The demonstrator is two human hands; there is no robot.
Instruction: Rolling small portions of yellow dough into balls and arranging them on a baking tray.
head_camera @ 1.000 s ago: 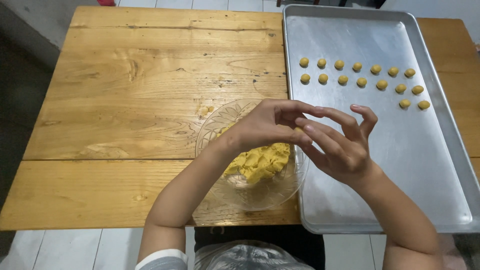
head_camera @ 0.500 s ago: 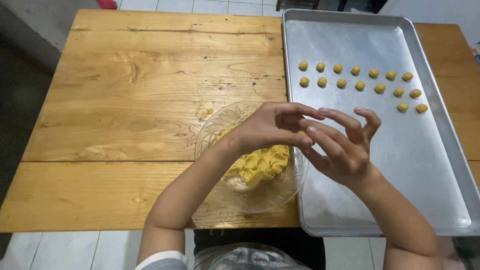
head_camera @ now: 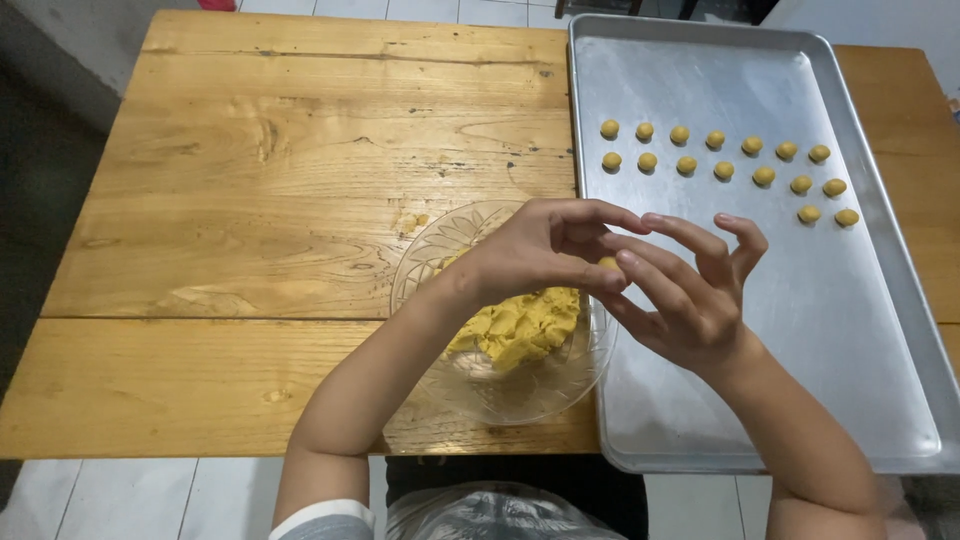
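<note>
Both hands meet above the clear patterned glass bowl [head_camera: 455, 385] of yellow dough [head_camera: 515, 325]. Left hand [head_camera: 535, 255] and right hand [head_camera: 680, 295] pinch a small dough piece [head_camera: 607, 263], fingers narrowed. Shaping underway; placement beside the sixteen small yellow balls [head_camera: 720, 165] on the far silver metal tray [head_camera: 850, 330] seemingly follows.

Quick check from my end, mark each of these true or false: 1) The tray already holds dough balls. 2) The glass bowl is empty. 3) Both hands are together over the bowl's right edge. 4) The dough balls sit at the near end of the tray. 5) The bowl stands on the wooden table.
1) True: small yellow dough balls lie in rows on the metal tray.
2) False: the glass bowl holds a lump of yellow dough.
3) True: the left hand and right hand meet there, with a small piece of dough between them.
4) False: they sit toward the far end; the near part is bare.
5) True: it stands on the wooden table, beside the tray.
</note>
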